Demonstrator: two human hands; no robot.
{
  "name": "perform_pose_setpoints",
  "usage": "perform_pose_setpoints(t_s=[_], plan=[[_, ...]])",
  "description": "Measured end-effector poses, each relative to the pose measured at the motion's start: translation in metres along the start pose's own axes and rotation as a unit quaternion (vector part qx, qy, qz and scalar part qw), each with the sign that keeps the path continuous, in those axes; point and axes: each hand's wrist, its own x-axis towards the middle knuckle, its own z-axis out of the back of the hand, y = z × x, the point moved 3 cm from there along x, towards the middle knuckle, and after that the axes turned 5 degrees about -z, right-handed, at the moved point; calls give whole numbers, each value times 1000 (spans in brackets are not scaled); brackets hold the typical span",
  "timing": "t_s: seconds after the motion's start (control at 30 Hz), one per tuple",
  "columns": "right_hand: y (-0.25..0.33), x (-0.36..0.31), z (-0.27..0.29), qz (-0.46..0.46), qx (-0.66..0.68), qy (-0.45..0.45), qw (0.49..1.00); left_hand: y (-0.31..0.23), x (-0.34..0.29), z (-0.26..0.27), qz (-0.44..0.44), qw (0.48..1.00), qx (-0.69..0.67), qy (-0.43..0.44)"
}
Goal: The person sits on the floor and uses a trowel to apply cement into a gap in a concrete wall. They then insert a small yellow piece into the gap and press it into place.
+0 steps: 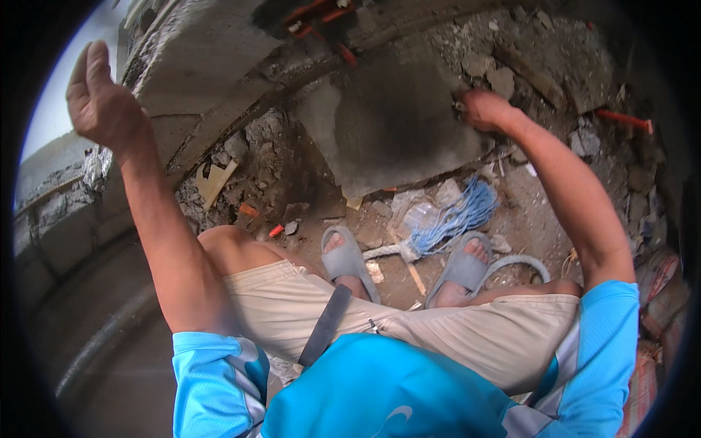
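My left hand [111, 109] is raised at the upper left, beside a pale concrete ledge. At least two of its fingers stretch upward, and it holds nothing that I can see. My right hand [488, 111] is closed at the right edge of a flat grey slab [321, 120], its fingers curled. A small light spot shows at the fingertips, too small to name, and whatever they grip is hidden. A large dark patch covers most of the slab's face, which lies among rubble in front of my feet.
Between and ahead of my grey sandals [467, 264] lies a blue frayed rope bundle [456, 219] with a pale rope end. Broken concrete [500, 80] and a red-orange pipe [624, 120] lie at the right. A concrete beam [197, 80] runs along the upper left.
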Motion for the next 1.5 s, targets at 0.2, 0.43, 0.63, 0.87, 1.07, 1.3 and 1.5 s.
perform_pose_setpoints(t_s=[0.2,0.43,0.63,0.87,1.07,1.3,1.5], plan=[[32,-20,50,-12,-42,66,997,-55,-21,15,0,974,102,204],[-4,-35,82,-1,-72,-37,997,-73,-36,34,125,920,162,333],[-6,-62,101,-14,-61,-50,997,-71,-58,31,206,866,214,401],[-12,-80,109,-17,-54,-46,997,-75,-90,2,280,759,279,517],[-11,-86,114,-18,-54,-39,998,-73,-106,-4,305,676,298,602],[-12,-95,118,-36,-55,-26,997,-83,-119,-17,301,608,304,669],[-11,-67,81,2,-40,-35,999,-158,-157,-40,202,546,300,755]])
